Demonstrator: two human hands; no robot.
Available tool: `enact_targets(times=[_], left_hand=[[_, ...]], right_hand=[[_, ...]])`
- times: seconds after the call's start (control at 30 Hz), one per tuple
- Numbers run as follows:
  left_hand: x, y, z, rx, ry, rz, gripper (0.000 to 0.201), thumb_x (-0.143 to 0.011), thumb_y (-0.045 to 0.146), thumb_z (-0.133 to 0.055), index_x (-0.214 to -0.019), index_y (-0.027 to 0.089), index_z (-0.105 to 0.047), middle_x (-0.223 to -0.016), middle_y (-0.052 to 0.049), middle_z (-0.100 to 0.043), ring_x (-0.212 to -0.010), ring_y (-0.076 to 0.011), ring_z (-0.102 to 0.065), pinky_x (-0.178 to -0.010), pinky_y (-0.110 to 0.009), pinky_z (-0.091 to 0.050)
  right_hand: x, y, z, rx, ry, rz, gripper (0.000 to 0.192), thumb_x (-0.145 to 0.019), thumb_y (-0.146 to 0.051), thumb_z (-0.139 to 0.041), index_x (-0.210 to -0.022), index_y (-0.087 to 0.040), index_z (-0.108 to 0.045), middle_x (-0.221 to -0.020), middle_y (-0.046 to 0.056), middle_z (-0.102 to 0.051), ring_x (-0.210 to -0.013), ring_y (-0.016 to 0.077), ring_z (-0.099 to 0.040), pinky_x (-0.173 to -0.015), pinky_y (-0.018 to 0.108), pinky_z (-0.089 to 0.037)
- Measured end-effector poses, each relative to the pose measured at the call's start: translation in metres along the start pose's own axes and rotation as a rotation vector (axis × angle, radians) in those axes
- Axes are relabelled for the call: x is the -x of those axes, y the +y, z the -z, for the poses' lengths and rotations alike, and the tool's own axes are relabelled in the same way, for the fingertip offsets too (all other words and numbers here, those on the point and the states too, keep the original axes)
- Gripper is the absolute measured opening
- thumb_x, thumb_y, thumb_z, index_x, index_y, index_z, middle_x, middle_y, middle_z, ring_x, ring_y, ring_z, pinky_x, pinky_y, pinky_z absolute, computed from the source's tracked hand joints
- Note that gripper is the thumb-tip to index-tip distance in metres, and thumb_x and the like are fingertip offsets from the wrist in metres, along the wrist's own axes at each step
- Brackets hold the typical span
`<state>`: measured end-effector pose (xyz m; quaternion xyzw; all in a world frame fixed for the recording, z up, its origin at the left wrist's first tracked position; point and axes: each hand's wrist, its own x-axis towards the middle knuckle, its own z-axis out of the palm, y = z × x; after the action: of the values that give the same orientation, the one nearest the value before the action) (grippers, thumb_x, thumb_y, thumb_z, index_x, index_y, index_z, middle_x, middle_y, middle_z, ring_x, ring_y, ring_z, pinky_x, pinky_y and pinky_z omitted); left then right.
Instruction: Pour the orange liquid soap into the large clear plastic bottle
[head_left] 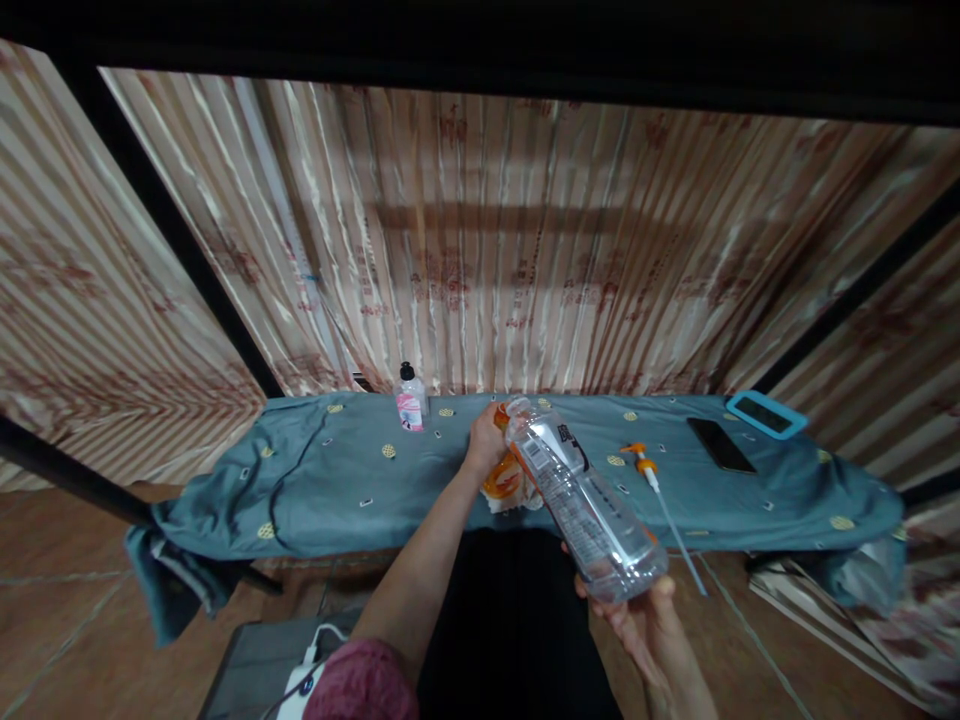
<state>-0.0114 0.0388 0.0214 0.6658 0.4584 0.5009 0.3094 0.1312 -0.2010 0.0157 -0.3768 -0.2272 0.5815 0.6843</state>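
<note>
My right hand holds the base of a clear plastic water bottle, tilted so its open neck points down and away toward an orange bottle on the table. My left hand grips the top of that orange bottle, which stands on the blue-green cloth near the table's front edge. The water bottle's mouth is right next to the orange bottle's neck; whether they touch I cannot tell. An orange pump head with a long white tube lies on the cloth to the right.
A small bottle with a pink label and black cap stands at the back. A black phone and a blue-framed device lie at the right. Striped curtains hang behind. A grey box with a white cable sits on the floor.
</note>
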Motion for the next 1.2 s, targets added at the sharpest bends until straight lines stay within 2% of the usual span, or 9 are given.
enact_targets(times=[0.17,0.3,0.43,0.53,0.67,0.73,0.83,1.03,1.2], left_hand=[[0.001,0.002,0.000,0.000,-0.005,-0.006,0.023,-0.076,0.034,-0.072,-0.091,0.018,-0.067,-0.084,-0.004,-0.074,-0.075,-0.0173,-0.067,-0.072,-0.027,-0.052],[0.001,0.002,0.001,-0.008,0.001,-0.005,0.023,-0.077,0.035,-0.071,-0.091,0.018,-0.067,-0.083,-0.003,-0.073,-0.073,-0.0167,-0.066,-0.071,-0.027,-0.052],[0.001,0.003,0.001,-0.010,0.003,-0.003,0.021,-0.077,0.034,-0.071,-0.089,0.017,-0.067,-0.081,-0.003,-0.073,-0.073,-0.0165,-0.066,-0.070,-0.027,-0.051],[0.002,0.005,0.002,-0.008,0.002,-0.003,0.022,-0.078,0.033,-0.070,-0.092,0.017,-0.067,-0.084,-0.004,-0.074,-0.075,-0.0168,-0.067,-0.072,-0.027,-0.052],[0.002,0.006,0.001,-0.007,-0.007,0.005,0.022,-0.078,0.031,-0.070,-0.094,0.017,-0.067,-0.085,-0.004,-0.074,-0.075,-0.0171,-0.068,-0.072,-0.028,-0.053],[0.001,0.005,0.001,-0.011,-0.012,0.009,0.023,-0.078,0.031,-0.071,-0.095,0.017,-0.067,-0.086,-0.005,-0.075,-0.076,-0.0177,-0.068,-0.073,-0.029,-0.053],[0.001,0.006,0.002,-0.024,-0.016,0.013,0.025,-0.076,0.032,-0.073,-0.096,0.018,-0.067,-0.088,-0.005,-0.075,-0.080,-0.0195,-0.069,-0.076,-0.031,-0.054],[0.003,0.013,0.005,-0.019,-0.013,0.051,0.046,-0.074,0.027,-0.075,-0.116,0.018,-0.058,-0.101,-0.008,-0.074,-0.091,-0.0226,-0.070,-0.086,-0.036,-0.054],[0.004,0.014,0.006,0.017,0.002,0.029,0.053,-0.075,0.030,-0.075,-0.122,0.018,-0.053,-0.116,-0.011,-0.069,-0.102,-0.0236,-0.068,-0.094,-0.039,-0.052]], right_hand=[[-0.002,0.000,0.006,-0.011,-0.149,-0.050,0.072,-0.064,-0.067,-0.079,-0.121,-0.032,-0.051,-0.099,0.009,-0.075,-0.071,0.0243,-0.071,-0.054,0.026,-0.053],[-0.003,0.000,0.010,-0.024,-0.109,-0.020,0.067,-0.066,-0.067,-0.077,-0.117,-0.029,-0.055,-0.100,0.010,-0.075,-0.069,0.0234,-0.071,-0.053,0.025,-0.052],[-0.005,0.001,0.013,-0.004,-0.181,-0.038,0.083,-0.068,-0.066,-0.076,-0.135,-0.034,-0.038,-0.105,0.011,-0.074,-0.073,0.0251,-0.071,-0.056,0.028,-0.053],[-0.006,0.002,0.016,0.007,-0.177,-0.017,0.096,-0.068,-0.066,-0.076,-0.143,-0.034,-0.026,-0.101,0.010,-0.074,-0.071,0.0250,-0.071,-0.054,0.027,-0.053],[-0.007,0.002,0.019,-0.021,-0.181,-0.006,0.074,-0.071,-0.064,-0.075,-0.133,-0.036,-0.047,-0.103,0.009,-0.075,-0.073,0.0244,-0.072,-0.056,0.027,-0.054],[-0.007,0.001,0.019,-0.040,-0.243,-0.038,0.060,-0.071,-0.063,-0.076,-0.123,-0.037,-0.059,-0.110,0.010,-0.074,-0.077,0.0249,-0.073,-0.060,0.028,-0.056],[-0.006,0.000,0.015,-0.069,-0.233,-0.059,0.054,-0.069,-0.063,-0.077,-0.114,-0.034,-0.068,-0.113,0.012,-0.073,-0.078,0.0249,-0.073,-0.063,0.029,-0.057],[-0.005,0.008,0.016,-0.088,-0.078,-0.009,0.062,-0.061,-0.066,-0.080,-0.109,-0.028,-0.070,-0.101,0.013,-0.076,-0.068,0.0242,-0.072,-0.056,0.028,-0.057],[-0.010,0.008,0.025,-0.065,-0.203,-0.054,0.062,-0.066,-0.061,-0.079,-0.120,-0.034,-0.062,-0.111,0.012,-0.074,-0.078,0.0285,-0.073,-0.064,0.036,-0.059]])
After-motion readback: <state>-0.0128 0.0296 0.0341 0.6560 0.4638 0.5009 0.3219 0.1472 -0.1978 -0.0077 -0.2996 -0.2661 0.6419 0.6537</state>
